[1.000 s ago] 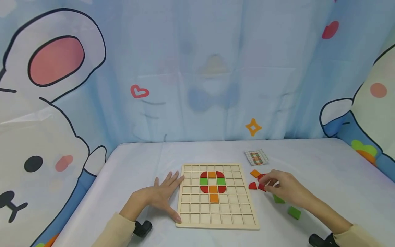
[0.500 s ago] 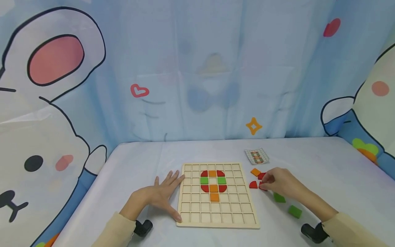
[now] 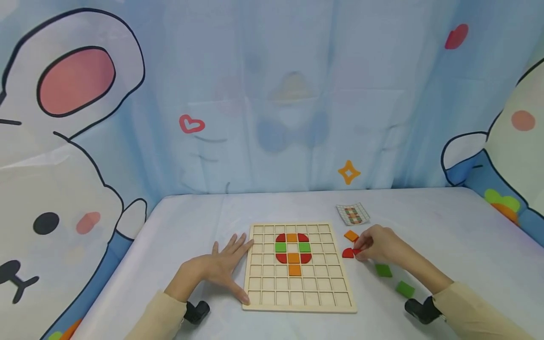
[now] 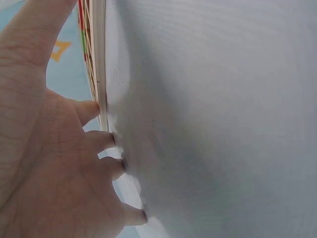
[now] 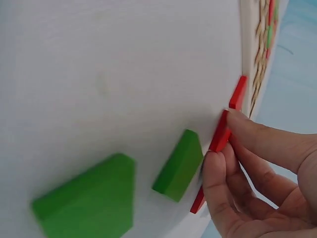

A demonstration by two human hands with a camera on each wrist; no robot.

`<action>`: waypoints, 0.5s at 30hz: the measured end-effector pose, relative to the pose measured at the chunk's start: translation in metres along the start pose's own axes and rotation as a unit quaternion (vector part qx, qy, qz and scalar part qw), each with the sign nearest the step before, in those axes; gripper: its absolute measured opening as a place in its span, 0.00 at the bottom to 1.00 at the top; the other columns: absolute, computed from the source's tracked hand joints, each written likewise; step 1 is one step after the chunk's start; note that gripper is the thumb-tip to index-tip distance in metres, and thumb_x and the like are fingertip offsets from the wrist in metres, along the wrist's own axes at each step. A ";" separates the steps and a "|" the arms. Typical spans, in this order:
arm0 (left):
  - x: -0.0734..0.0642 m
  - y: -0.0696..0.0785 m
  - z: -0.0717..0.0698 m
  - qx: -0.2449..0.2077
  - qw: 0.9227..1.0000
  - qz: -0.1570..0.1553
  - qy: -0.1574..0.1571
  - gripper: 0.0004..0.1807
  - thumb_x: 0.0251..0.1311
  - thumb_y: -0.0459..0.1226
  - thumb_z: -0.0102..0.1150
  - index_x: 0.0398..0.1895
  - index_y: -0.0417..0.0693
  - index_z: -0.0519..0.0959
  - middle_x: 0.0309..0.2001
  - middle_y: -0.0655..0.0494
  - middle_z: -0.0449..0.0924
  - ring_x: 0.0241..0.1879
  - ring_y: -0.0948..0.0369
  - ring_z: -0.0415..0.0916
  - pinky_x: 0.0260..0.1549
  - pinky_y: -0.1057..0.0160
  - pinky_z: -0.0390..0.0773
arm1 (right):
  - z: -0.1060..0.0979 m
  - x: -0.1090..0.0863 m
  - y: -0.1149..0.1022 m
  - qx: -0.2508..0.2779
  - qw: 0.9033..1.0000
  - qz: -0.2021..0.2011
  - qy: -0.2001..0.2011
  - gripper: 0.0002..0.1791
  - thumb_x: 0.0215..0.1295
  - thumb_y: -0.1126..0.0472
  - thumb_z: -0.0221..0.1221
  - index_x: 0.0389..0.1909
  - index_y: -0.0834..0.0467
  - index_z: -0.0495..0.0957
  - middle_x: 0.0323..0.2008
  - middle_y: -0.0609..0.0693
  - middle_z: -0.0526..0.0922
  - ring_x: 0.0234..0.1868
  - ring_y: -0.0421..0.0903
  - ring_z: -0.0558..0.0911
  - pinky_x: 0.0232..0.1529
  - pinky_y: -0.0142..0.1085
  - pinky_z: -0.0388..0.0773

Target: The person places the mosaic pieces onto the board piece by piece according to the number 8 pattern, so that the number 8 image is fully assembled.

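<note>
Nearest me are my two pale sleeves (image 3: 157, 317), each with a black wrist camera (image 3: 197, 312) at the cuff. Beyond the right camera a green tile (image 3: 405, 289) lies flat on the white desk (image 3: 204, 212), and a second green tile (image 3: 383, 270) sits farther on, closer to my working fingers. My left grip (image 3: 218, 271) is spread wide, holding nothing, thumb and index finger touching the left edge of the wooden grid board (image 3: 297, 298). Toward the board's far half, red rounded pieces (image 3: 281, 258), green squares (image 3: 304, 247) and orange squares (image 3: 294, 270) fill some cells. To its right, my right grip (image 3: 378, 244) is nearly closed, pinching a red piece (image 5: 221, 131) between thumb and fingertips; another red piece (image 3: 347, 253) lies just beside it. An orange tile (image 3: 351, 236) rests slightly farther out, then a patterned card (image 3: 353, 214). Behind the desk hangs a blue cartoon curtain (image 3: 272, 47).
</note>
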State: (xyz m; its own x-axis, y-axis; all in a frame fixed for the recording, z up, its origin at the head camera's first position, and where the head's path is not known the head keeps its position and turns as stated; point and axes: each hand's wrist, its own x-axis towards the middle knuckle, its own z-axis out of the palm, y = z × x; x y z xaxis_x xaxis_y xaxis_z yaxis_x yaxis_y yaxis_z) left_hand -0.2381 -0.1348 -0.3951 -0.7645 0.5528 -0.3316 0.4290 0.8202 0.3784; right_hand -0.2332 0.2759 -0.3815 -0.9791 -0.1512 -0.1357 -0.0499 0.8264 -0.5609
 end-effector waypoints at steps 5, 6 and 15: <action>0.002 0.000 0.000 0.005 1.000 -0.001 -0.003 0.74 0.46 0.60 0.82 0.87 0.51 0.40 0.86 0.45 0.31 0.84 0.46 0.26 0.74 0.27 0.34 | -0.006 0.002 0.002 0.016 1.000 0.007 -0.022 0.08 0.56 0.69 0.75 0.36 0.62 0.87 0.30 0.48 0.84 0.35 0.46 0.79 0.38 0.38 0.78; 0.002 0.000 0.000 0.004 1.000 -0.002 -0.004 0.74 0.46 0.60 0.82 0.87 0.51 0.40 0.86 0.45 0.31 0.84 0.46 0.26 0.74 0.27 0.33 | -0.007 0.002 0.002 0.018 0.999 0.009 -0.025 0.08 0.56 0.69 0.75 0.36 0.62 0.87 0.30 0.48 0.84 0.35 0.46 0.79 0.38 0.38 0.78; 0.002 0.001 -0.001 0.005 1.000 -0.006 -0.004 0.74 0.46 0.61 0.82 0.87 0.50 0.40 0.86 0.44 0.31 0.84 0.45 0.27 0.74 0.27 0.34 | -0.007 0.005 0.003 0.033 0.999 0.007 -0.036 0.08 0.57 0.71 0.74 0.38 0.64 0.88 0.31 0.49 0.84 0.35 0.46 0.78 0.39 0.38 0.78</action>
State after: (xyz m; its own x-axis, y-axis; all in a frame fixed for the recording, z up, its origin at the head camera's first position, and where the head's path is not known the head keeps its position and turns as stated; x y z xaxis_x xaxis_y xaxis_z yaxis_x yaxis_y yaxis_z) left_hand -0.2395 -0.1329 -0.3949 -0.7658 0.5439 -0.3430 0.4243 0.8283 0.3660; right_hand -0.2398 0.2810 -0.3782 -0.9628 -0.1811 -0.2008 -0.0215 0.7915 -0.6108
